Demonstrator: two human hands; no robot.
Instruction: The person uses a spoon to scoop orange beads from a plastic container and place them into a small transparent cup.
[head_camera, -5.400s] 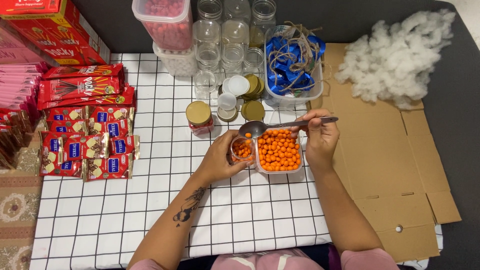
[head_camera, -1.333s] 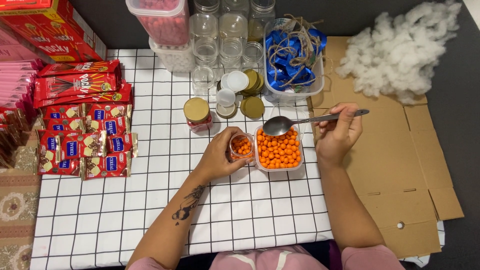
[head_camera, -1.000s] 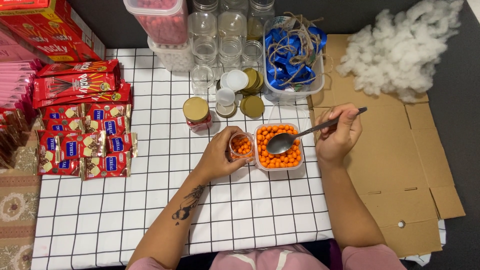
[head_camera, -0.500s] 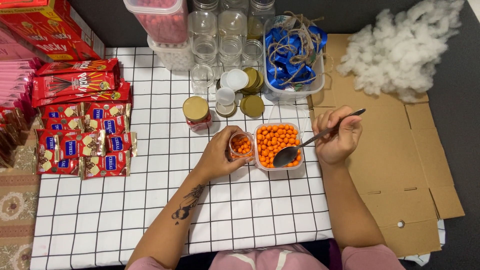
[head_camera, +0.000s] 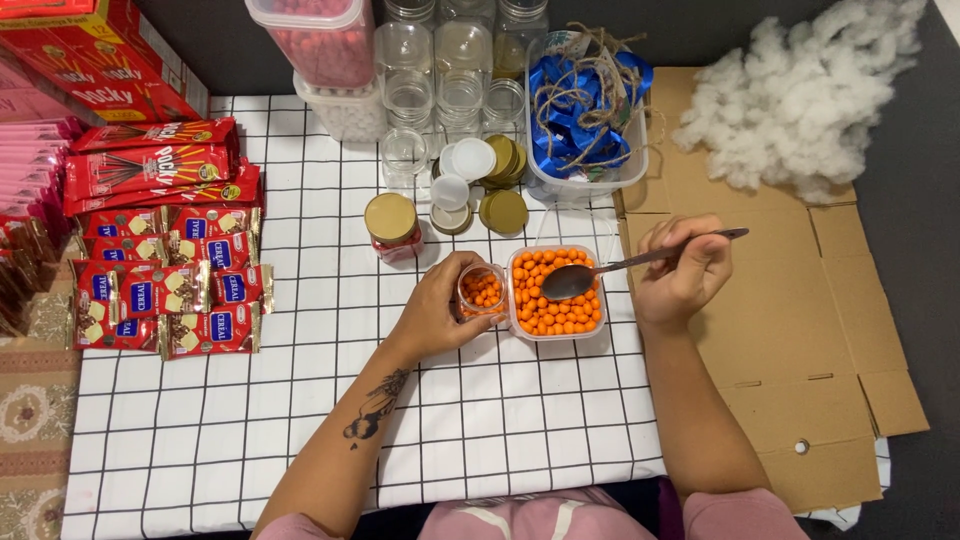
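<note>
Orange candies (head_camera: 556, 300) heaped in clear square tub (head_camera: 556, 333) on worktop (head_camera: 300, 420). Small glass jar (head_camera: 481, 290), partly filled, gripped by left hand (head_camera: 438, 310), fingers curled round it – held touching tub, so transfer gap kept short. Metal spoon (head_camera: 600, 272) pinched by handle in closed right hand (head_camera: 684, 270), bowl lowered onto candies. Gold lids (head_camera: 503, 195), empty jars (head_camera: 440, 75) kept behind, near.

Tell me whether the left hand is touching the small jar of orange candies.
Touching. The head view shows the left hand wrapped around the small jar, fingers curled against its side with no gap, beside the square tub of orange candies.
</note>
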